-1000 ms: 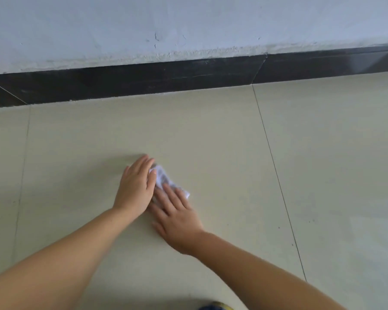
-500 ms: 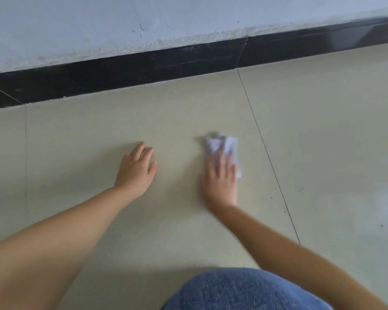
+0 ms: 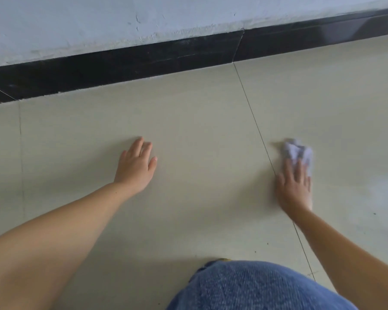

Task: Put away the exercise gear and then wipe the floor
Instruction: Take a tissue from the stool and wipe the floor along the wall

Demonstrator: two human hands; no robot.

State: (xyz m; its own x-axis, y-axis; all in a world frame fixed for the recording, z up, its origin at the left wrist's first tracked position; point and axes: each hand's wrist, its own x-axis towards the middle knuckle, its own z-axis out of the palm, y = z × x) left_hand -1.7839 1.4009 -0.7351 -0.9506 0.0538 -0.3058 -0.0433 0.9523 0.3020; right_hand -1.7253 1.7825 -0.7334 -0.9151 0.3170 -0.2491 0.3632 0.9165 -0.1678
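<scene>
A crumpled white tissue (image 3: 297,152) lies on the beige tiled floor (image 3: 199,121), just right of a tile joint. My right hand (image 3: 294,186) presses flat on its near part with straight fingers, blurred by motion. My left hand (image 3: 136,167) rests flat on the floor, palm down, well to the left of the tissue and apart from it. No exercise gear is in view.
A black skirting board (image 3: 143,61) runs along the base of a pale wall (image 3: 99,23) behind the hands. My knee in blue denim (image 3: 255,287) fills the bottom middle. Small dark specks dot the floor at the right.
My right hand has slid the tissue to the right, away from my left hand and across the tile joint. My left hand has stayed planted on the floor.
</scene>
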